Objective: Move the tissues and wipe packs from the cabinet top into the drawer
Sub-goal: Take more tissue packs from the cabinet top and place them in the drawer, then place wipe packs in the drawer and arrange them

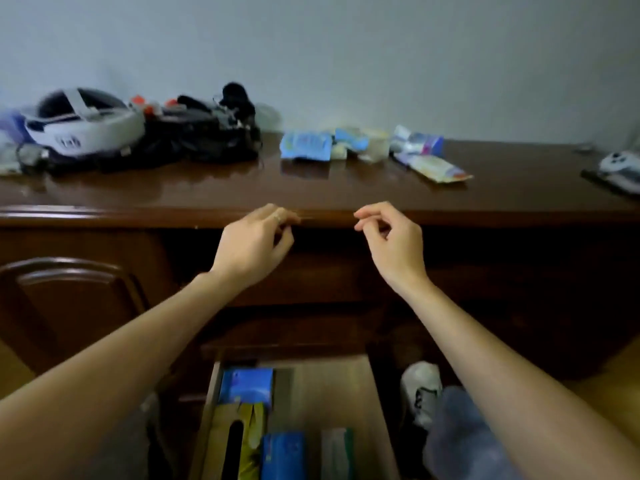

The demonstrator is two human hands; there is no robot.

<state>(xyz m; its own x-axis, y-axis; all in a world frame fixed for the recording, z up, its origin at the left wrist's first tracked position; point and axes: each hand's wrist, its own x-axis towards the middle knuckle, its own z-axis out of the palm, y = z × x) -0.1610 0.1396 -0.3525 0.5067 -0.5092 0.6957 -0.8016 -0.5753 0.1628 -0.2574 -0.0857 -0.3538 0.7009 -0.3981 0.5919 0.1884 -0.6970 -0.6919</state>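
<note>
Left hand (254, 242) and right hand (389, 237) hovering empty, fingers loosely curled, before cabinet top (207, 192); drawer (332, 386) standing open below.

Cabinet top (214, 192): dark wood, glossy varnish that mirrored the objects. Wipe packs (304, 145): shiny, crinkled plastic film. Drawer (332, 386): pale, matt wood floor. Headset (86, 123): smooth white plastic shell.

Both arms reach up: left hand (254, 242) and right hand (389, 237) hover at the cabinet top (207, 192) front edge, fingers loosely curled, holding nothing. Blue wipe packs (306, 145) lie far on top. Below, the open drawer (332, 386) holds a blue tissue pack (246, 386).
</note>
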